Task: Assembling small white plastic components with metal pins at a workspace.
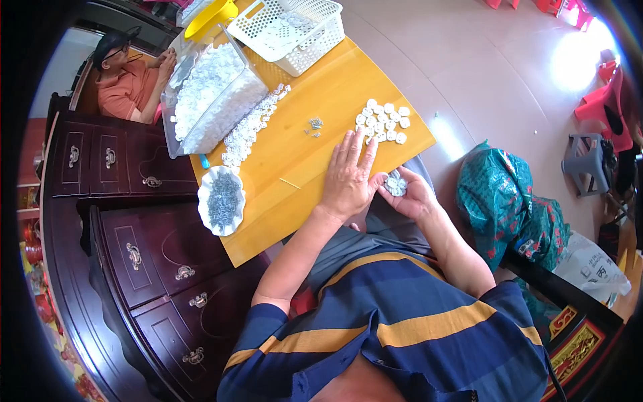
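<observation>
My left hand point(348, 175) lies over the table's near edge with its fingers stretched out, the fingertips reaching a group of small white square plastic pieces point(387, 122). Its thumb points toward my right hand point(416, 195), which is cupped just off the edge and holds several small whitish plastic pieces point(395, 184). Between the hands and the far side, a little pile of metal screws or nails point(315, 126) rests on the tabletop. A thin wooden stick point(289, 183) lies left of my left hand.
A white scalloped dish point(202, 197) of metal fasteners stands at the table's left. Behind it are a clear bin point(251, 90) heaped with white pieces, loose pieces point(251, 127), and a white basket point(311, 57). Green bags point(495, 194) are right; another person point(124, 84) sits far left.
</observation>
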{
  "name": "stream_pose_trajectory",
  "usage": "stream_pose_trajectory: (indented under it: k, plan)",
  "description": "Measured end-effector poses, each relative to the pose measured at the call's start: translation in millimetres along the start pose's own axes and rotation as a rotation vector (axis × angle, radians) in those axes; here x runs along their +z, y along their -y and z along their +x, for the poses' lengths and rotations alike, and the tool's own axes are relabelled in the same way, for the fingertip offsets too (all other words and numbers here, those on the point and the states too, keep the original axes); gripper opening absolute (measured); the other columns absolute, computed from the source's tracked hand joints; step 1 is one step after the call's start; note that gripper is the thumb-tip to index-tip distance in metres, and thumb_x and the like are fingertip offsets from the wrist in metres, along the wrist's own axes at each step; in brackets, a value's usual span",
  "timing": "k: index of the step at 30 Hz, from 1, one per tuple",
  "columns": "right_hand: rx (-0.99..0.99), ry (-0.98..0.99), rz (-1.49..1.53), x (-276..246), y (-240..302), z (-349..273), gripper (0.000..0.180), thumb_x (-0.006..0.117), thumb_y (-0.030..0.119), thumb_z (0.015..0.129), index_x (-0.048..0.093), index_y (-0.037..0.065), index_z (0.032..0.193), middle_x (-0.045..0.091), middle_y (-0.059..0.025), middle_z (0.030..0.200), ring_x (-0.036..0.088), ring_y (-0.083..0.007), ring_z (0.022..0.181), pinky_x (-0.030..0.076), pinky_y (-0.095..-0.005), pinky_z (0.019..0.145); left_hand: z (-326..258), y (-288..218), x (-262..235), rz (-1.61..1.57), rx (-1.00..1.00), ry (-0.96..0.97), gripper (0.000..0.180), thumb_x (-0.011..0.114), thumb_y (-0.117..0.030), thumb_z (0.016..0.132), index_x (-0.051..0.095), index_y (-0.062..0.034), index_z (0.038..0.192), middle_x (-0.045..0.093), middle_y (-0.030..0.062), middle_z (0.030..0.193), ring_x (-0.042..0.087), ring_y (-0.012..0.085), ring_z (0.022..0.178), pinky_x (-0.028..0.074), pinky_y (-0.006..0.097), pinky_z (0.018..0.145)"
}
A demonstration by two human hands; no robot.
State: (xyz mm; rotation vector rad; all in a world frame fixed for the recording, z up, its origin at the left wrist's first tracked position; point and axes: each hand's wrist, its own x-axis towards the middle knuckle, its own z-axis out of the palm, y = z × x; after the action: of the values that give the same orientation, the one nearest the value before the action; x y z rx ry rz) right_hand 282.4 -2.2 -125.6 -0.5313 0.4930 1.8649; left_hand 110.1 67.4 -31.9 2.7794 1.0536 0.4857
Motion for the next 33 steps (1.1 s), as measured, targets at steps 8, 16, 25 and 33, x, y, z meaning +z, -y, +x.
stream_pose_trajectory:
  k: [8, 16, 25, 33]
  plan:
    - [-0.035, 0.025, 0.028, 1.2, -2.7, 2.2, 0.036, 0.046, 0.030, 0.109, 0.057, 0.006, 0.134, 0.067, -0.0138, 0.125, 0.067, -0.0287, 0.108, 0.058, -0.0459, 0.095, -11.4, -10.5, 9.2, -0.074, 0.031, 0.056, 0.080, 0.065, -0.044, 0.093, 0.038, 0.0025, 0.152, 0.040, 0.0260, 0.155, 0.034, 0.0450, 0.146, 0.030, 0.053, 0.119]
    - [0.034, 0.156, 0.029, 7.2, -5.9, -6.2, 0.041, 0.051, 0.030, 0.107, 0.054, 0.001, 0.137, 0.061, -0.0180, 0.133, 0.058, -0.0341, 0.125, 0.051, -0.0495, 0.105, -36.5, -56.0, 7.0, -0.295, 0.164, 0.063, 0.072, 0.069, -0.032, 0.091, 0.044, -0.0009, 0.151, 0.039, 0.0260, 0.155, 0.038, 0.0449, 0.144, 0.034, 0.053, 0.118]
    - [0.021, 0.118, 0.096, -3.9, -5.1, 7.3, 0.038, 0.050, 0.027, 0.107, 0.055, 0.004, 0.136, 0.061, -0.0179, 0.134, 0.061, -0.0304, 0.123, 0.053, -0.0475, 0.104, 16.2, -37.3, 7.5, -0.139, 0.074, 0.008, 0.068, 0.064, -0.034, 0.094, 0.044, -0.0029, 0.151, 0.041, 0.0240, 0.155, 0.035, 0.0436, 0.146, 0.029, 0.056, 0.119]
    - [-0.030, 0.166, 0.068, 3.9, -3.2, -1.7, 0.040, 0.046, 0.029, 0.108, 0.055, 0.004, 0.138, 0.060, -0.0168, 0.139, 0.058, -0.0312, 0.128, 0.048, -0.0499, 0.110, 22.4, -39.0, 19.0, -0.024, 0.140, 0.087, 0.068, 0.065, -0.036, 0.093, 0.047, -0.0041, 0.150, 0.043, 0.0173, 0.155, 0.030, 0.0431, 0.148, 0.028, 0.061, 0.117]
